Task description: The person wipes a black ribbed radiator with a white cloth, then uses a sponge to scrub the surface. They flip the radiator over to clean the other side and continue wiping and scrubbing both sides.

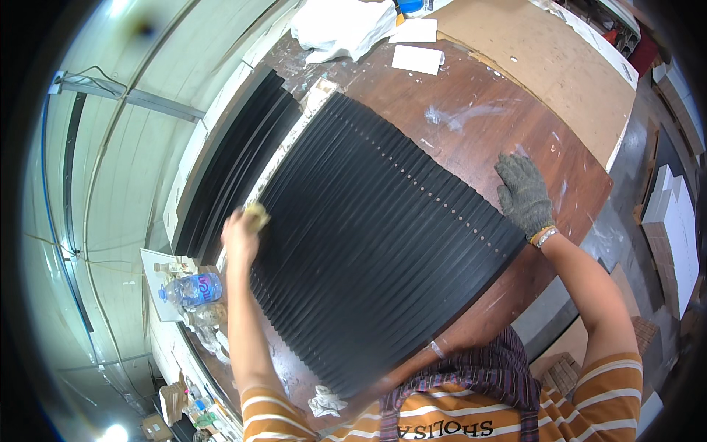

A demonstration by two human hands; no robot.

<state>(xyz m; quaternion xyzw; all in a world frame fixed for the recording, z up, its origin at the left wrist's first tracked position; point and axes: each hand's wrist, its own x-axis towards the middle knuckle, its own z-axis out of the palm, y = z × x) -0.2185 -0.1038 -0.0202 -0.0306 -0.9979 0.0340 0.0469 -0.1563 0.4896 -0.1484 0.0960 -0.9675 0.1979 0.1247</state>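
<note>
A row of long black strips (368,236) lies side by side across the brown table (508,110), with a line of small round dots along their right part. My left hand (240,237), bare, is closed around a small yellowish sponge-like pad (256,214) at the left edge of the row. Motion blurs that hand a little, and the pad's exact kind is hard to make out. On the other side my right hand (524,193), in a grey knitted glove, rests with fingers stretched out on the tabletop, its wrist beside the right ends of the strips.
More black strips (232,173) are stacked to the left, beyond a pale, stained bar (291,140). A clear plastic bottle (193,289) stands near my left forearm. Crumpled tissue (325,401) lies close to me. White cloth (342,26) and white cards (417,59) lie at the back.
</note>
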